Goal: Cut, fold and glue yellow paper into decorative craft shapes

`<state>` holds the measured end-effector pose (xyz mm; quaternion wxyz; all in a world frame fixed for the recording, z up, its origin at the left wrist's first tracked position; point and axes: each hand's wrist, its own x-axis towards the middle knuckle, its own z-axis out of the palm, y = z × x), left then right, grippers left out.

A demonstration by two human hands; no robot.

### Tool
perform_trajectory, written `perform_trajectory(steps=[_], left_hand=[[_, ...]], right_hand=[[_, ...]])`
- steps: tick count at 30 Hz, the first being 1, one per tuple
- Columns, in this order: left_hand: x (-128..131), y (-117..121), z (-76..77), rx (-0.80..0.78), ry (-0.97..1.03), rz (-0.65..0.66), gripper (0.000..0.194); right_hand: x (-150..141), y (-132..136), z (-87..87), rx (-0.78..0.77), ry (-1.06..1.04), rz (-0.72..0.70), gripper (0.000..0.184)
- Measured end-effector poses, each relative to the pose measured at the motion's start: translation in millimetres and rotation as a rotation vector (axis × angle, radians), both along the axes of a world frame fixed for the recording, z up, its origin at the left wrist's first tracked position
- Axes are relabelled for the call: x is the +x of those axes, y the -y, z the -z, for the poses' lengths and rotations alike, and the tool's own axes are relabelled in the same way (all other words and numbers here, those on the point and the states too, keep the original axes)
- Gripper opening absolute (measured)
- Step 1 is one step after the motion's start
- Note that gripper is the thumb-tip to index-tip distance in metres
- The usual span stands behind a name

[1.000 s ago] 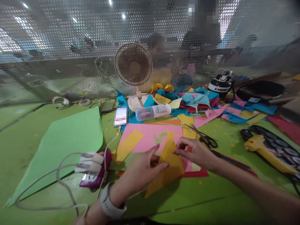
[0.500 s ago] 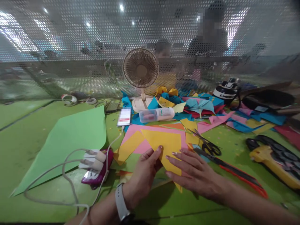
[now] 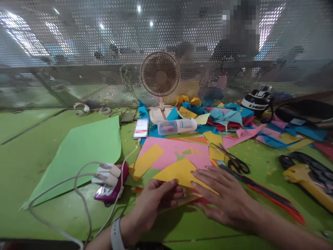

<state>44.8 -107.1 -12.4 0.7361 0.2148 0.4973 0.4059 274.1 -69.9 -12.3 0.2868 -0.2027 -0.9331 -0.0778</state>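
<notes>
A yellow sheet of paper (image 3: 182,172) lies tilted over a pink sheet (image 3: 166,149), its peak pointing away from me. My left hand (image 3: 160,196), with a watch strap at the wrist, pinches the near edge, thumb on top and fingers curled beneath. My right hand (image 3: 221,194) rests on the sheet's right side, fingers stretched out and covering part of it. Green and yellow marks or cut-outs show on the pink sheet. Left of the hands is a yellow strip (image 3: 147,161). Black scissors (image 3: 234,161) and a red-and-black cutter knife (image 3: 267,194) lie right of my right hand.
A green sheet (image 3: 85,152), a purple pack (image 3: 110,191) with white chargers and a cable lie left. Behind are a phone (image 3: 141,128), a clear bottle (image 3: 177,126), a fan (image 3: 160,74) and scrap paper (image 3: 226,118). A yellow-handled tool (image 3: 307,180) lies far right.
The yellow sheet has turned and come down towards me, uncovering the marked pink sheet. My left hand has shifted left and lower, now at the sheet's near edge. The view has shifted slightly.
</notes>
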Motion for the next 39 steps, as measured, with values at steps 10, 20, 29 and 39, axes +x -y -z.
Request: perform_trajectory(steps=[10, 20, 29, 39], left_hand=[[5, 4, -3.3, -0.12, 0.049, 0.07, 0.024], [4, 2, -15.2, 1.106, -1.228, 0.5, 0.019], [-2, -24, 9.3, 1.149, -1.293, 0.654, 0.014], [0, -28, 11.5, 0.967, -1.008, 0.492, 0.01]], right_hand=[[1, -4, 23.8, 0.084, 0.059, 0.009, 0.027], [-7, -6, 32.3, -0.01, 0.152, -0.002, 0.023], [-6, -10, 32.0, -0.1, 0.182, 0.016, 0.017], [-9, -17, 34.2, -0.535, -0.049, 0.1, 0.021]])
